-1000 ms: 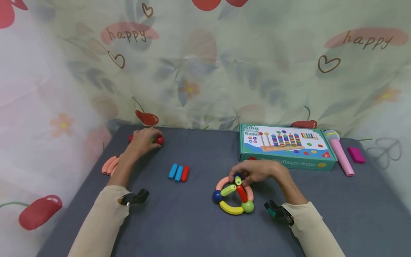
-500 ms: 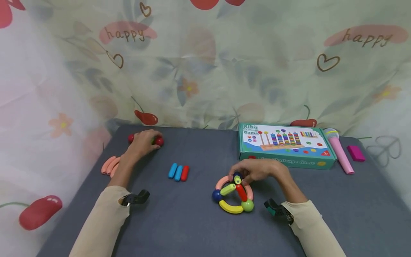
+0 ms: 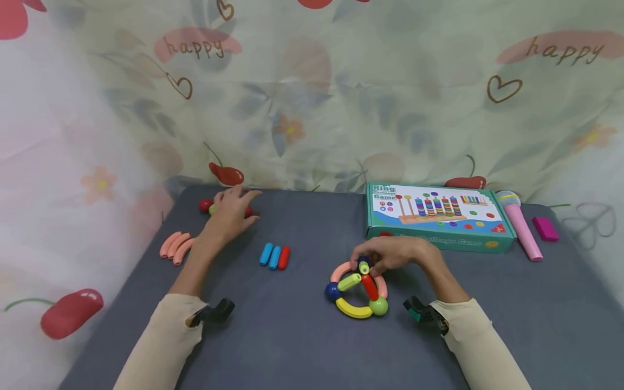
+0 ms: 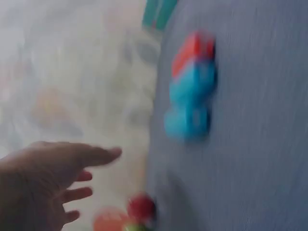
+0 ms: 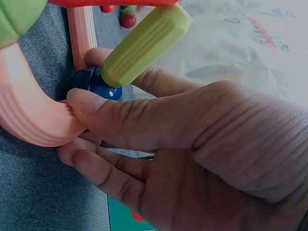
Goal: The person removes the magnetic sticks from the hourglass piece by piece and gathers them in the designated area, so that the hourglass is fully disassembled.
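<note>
Now right fingers [image 5: 87,100] pinch a dark-blue ball [image 5: 81,80] – left fingers [image 4: 78,194] spread apart

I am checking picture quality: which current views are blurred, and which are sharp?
Left wrist: blurred, blue sticks and red stick smeared; right wrist: right hand and yellow-green stick mostly sharp; head: clear, title legible on Ring Challenge Game box.
</note>
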`<action>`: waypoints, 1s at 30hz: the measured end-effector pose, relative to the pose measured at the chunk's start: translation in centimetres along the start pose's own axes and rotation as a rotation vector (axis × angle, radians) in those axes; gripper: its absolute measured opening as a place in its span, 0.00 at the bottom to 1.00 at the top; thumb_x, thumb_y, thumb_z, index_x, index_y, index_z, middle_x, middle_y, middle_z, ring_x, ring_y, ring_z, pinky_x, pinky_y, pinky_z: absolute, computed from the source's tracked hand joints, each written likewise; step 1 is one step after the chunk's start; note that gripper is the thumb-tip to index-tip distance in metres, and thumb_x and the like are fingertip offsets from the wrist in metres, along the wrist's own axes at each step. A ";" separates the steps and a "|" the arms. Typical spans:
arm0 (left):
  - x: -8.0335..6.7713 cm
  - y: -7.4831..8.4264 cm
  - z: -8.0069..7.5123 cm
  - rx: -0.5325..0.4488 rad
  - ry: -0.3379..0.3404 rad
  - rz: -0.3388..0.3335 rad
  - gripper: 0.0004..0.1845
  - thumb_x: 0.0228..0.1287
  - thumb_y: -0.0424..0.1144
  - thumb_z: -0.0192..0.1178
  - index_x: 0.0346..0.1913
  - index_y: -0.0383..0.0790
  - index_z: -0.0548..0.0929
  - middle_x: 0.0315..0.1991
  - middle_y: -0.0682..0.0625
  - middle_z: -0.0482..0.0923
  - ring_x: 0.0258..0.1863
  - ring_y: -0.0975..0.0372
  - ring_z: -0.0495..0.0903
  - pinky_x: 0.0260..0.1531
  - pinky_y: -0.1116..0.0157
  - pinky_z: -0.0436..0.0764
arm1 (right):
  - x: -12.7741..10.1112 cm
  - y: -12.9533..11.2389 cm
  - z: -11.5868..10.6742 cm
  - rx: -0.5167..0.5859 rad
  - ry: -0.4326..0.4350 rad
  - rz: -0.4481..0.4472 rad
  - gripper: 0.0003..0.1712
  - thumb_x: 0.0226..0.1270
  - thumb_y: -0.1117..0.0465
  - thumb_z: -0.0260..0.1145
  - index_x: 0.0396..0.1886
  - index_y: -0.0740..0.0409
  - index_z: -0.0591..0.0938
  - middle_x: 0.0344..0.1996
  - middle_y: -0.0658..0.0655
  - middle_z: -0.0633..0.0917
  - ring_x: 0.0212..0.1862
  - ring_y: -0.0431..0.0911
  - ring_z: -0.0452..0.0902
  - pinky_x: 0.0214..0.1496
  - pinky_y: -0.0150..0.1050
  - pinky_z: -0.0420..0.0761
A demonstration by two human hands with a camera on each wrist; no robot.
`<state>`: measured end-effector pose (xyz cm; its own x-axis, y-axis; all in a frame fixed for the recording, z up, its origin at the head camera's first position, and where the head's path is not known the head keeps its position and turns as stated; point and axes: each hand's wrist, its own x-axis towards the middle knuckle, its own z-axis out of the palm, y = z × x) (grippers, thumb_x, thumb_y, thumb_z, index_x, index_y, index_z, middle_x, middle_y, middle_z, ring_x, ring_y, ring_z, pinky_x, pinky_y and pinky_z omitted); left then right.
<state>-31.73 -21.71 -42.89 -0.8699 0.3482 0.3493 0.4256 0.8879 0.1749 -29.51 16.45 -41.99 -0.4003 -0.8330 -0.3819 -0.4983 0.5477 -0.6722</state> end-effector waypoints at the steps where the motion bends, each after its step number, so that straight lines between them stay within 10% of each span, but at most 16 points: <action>1: 0.0 1.5 -0.1 -0.033 0.011 0.040 0.29 0.51 0.43 0.68 0.58 0.44 0.73 0.54 0.41 0.69 0.54 0.48 0.68 0.51 0.44 0.63 | -0.1 0.0 0.0 -0.001 -0.001 -0.002 0.19 0.61 0.69 0.61 0.48 0.43 0.76 0.42 0.47 0.76 0.38 0.48 0.70 0.38 0.37 0.74; 8: -1.4 12.7 0.2 -0.378 -0.296 0.386 0.22 0.57 0.51 0.62 0.52 0.45 0.78 0.40 0.55 0.77 0.37 0.68 0.75 0.38 0.70 0.75 | -0.1 0.3 0.1 0.006 -0.010 -0.012 0.19 0.62 0.69 0.61 0.48 0.43 0.76 0.40 0.48 0.77 0.35 0.48 0.71 0.37 0.37 0.73; 12: -2.1 16.3 0.9 -0.382 -0.452 0.464 0.20 0.55 0.54 0.62 0.47 0.46 0.80 0.34 0.55 0.76 0.30 0.71 0.73 0.30 0.76 0.72 | 0.0 0.3 0.0 0.009 -0.013 -0.007 0.20 0.62 0.69 0.61 0.49 0.42 0.76 0.43 0.46 0.77 0.38 0.48 0.71 0.39 0.38 0.74; 30: -2.2 18.4 2.4 -0.313 -0.493 0.443 0.09 0.55 0.41 0.65 0.28 0.46 0.74 0.19 0.56 0.67 0.18 0.70 0.66 0.19 0.77 0.65 | 0.0 0.3 0.0 -0.002 -0.010 0.001 0.20 0.62 0.68 0.61 0.48 0.38 0.75 0.42 0.46 0.77 0.36 0.47 0.70 0.38 0.38 0.74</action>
<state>-22.61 -5.36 -42.67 -0.5798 0.8148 0.0064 0.7505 0.5309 0.3937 -29.66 16.61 -42.24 -0.3928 -0.8332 -0.3892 -0.4994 0.5486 -0.6705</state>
